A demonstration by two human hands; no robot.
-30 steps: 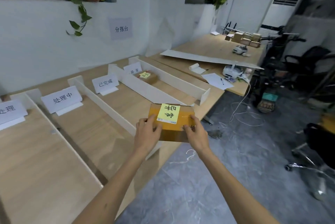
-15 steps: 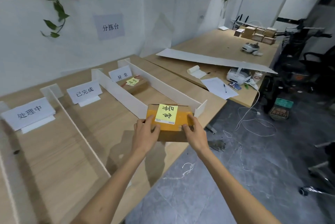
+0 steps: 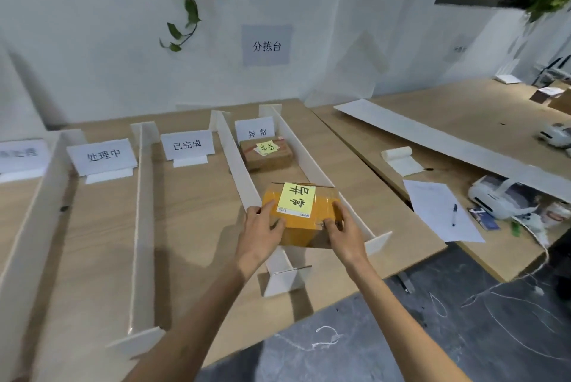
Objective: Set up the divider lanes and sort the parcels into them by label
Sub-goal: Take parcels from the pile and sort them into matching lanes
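Observation:
I hold a brown parcel (image 3: 304, 225) with a yellow note on top between both hands, over the near end of the rightmost lane. My left hand (image 3: 262, 228) grips its left side and my right hand (image 3: 341, 234) grips its right side. White dividers (image 3: 236, 165) (image 3: 304, 151) bound that lane, whose sign (image 3: 255, 132) stands at the far end. A second parcel (image 3: 266, 153) with a yellow note lies in this lane by the sign. Two more lane signs (image 3: 187, 144) (image 3: 102, 155) stand to the left, with another divider (image 3: 142, 211) between them.
On the wooden table (image 3: 191, 227) the left lanes hold no parcels. The adjoining table to the right carries a long white board (image 3: 448, 134), a paper roll (image 3: 398, 156), a sheet with a pen (image 3: 441, 211) and a small white printer (image 3: 497, 196). Cables lie on the grey floor.
I have stepped up to the table and turned left. The parcel in both hands has moved from beyond the table's edge to over the rightmost lane's near end.

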